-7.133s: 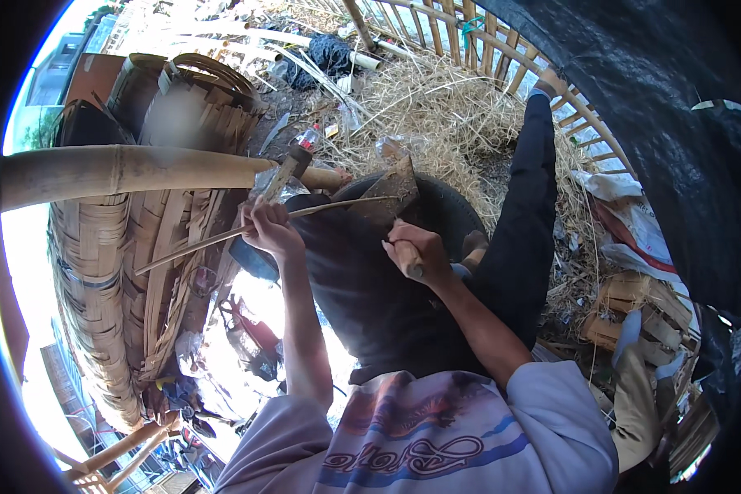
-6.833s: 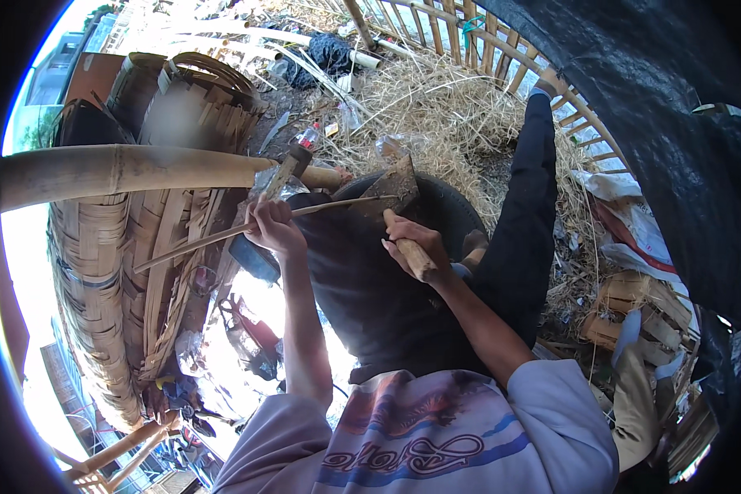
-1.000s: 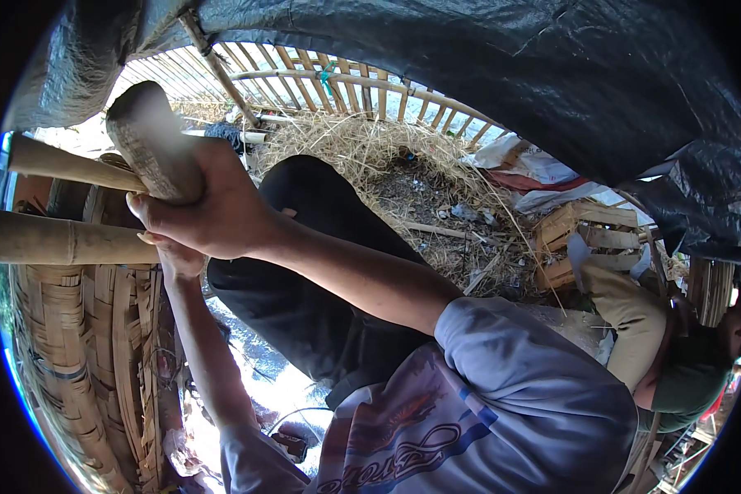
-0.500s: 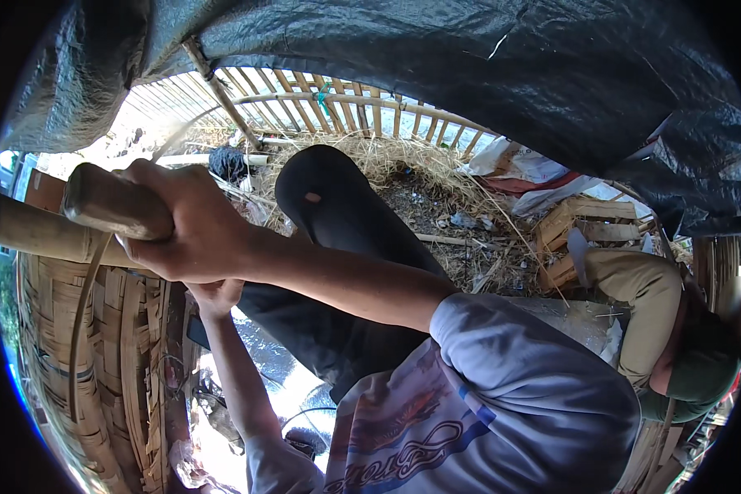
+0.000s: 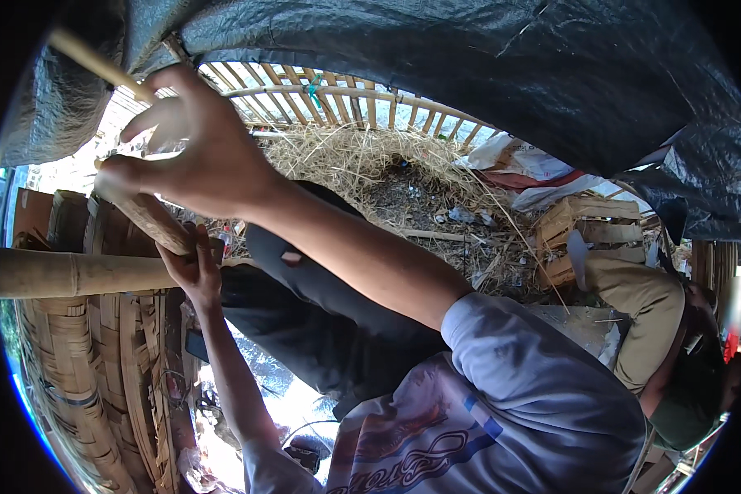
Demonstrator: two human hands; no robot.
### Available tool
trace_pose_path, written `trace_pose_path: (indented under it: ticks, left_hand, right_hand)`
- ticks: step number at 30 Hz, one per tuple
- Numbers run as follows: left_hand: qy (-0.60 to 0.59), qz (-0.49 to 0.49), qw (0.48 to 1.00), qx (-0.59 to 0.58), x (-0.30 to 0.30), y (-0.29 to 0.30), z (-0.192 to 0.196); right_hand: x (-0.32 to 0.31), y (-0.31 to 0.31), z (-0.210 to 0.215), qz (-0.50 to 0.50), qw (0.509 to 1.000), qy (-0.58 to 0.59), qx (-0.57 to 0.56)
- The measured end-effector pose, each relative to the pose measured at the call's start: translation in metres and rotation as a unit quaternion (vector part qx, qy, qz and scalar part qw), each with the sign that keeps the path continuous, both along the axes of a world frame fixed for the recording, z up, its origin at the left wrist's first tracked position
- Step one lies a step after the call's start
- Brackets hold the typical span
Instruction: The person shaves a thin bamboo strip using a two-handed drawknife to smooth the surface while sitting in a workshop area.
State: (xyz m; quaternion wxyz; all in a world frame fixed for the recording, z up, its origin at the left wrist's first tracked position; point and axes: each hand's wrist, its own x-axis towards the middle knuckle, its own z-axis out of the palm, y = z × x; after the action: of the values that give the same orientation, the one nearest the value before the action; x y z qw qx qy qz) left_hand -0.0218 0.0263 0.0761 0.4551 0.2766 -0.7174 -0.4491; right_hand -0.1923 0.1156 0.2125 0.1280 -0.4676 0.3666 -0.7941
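Note:
My left hand [image 5: 196, 267] is closed round the lower end of a short, thick wooden stick [image 5: 160, 224], just above a horizontal bamboo pole [image 5: 74, 273]. Above it, my right hand [image 5: 210, 152] is spread, its thumb well apart from its blurred fingers. The thumb lies by the stick's upper end; whether it touches cannot be told. A thin, pale bamboo strip [image 5: 99, 64] slants from the upper left to my right index finger. Where that strip ends is hidden by the hand.
Split-bamboo wickerwork [image 5: 90, 354] stands at the left below the pole. Black plastic sheeting [image 5: 436, 66] hangs overhead. Beyond my knee are dry straw [image 5: 329, 156], a slatted bamboo fence [image 5: 346, 97] and a wooden crate [image 5: 589, 226]. Another person in tan trousers [image 5: 642, 288] sits at the right.
My right hand has let go of the thick stick, opened and moved up. My left hand, mostly hidden before, now shows gripping the stick. The strip has swung to the upper left.

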Motion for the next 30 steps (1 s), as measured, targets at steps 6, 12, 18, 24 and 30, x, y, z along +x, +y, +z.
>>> trace_pose_path:
  ticks: [6, 12, 18, 24, 30]
  left_hand:
    - [0.048, 0.064, 0.993, -0.082, 0.001, -0.038, -0.034]
    - [-0.046, 0.096, 0.989, -0.104, 0.013, -0.078, -0.075]
    - [-0.170, 0.107, 0.973, -0.111, 0.020, -0.088, -0.121]
    - [-0.236, 0.103, 0.965, -0.047, 0.005, -0.093, -0.132]
    - [-0.136, 0.080, 0.985, 0.068, 0.026, -0.111, -0.157]
  right_hand:
    - [-0.094, 0.015, -0.116, 0.015, 0.996, -0.072, 0.043]
    - [-0.136, 0.154, -0.292, -0.189, 0.841, -0.367, 0.350]
    - [-0.121, 0.251, -0.386, -0.260, 0.772, -0.387, 0.432]
    - [-0.122, 0.263, -0.409, -0.241, 0.762, -0.207, 0.564]
    - [-0.123, 0.275, -0.419, -0.184, 0.810, -0.109, 0.546]
